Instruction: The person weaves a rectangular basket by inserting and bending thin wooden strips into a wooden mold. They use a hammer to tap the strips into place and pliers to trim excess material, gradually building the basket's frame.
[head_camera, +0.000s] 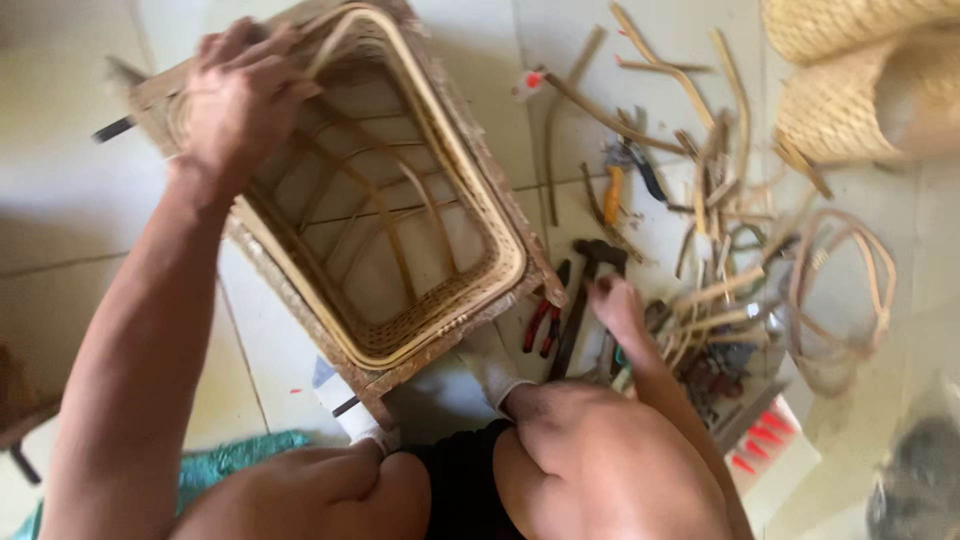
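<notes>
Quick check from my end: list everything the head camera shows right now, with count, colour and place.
square woven basket frame: one, tan, centre-left on the tiled floor, open side up
hammer: one, dark, right of the basket
pliers: one, red handles, between basket and hammer
orange-handled tool: one, above the hammer
cane strips: many, tan, scattered upper right
cane hoops: a loose bundle, tan, far right
woven baskets: two, pale straw, top right corner
teal cloth: one, bottom left
white and red packet: one, lower right
left hand: grips the basket's top-left rim
right hand: reaches down at the hammer; grip unclear
knees: two, bottom centre
</notes>
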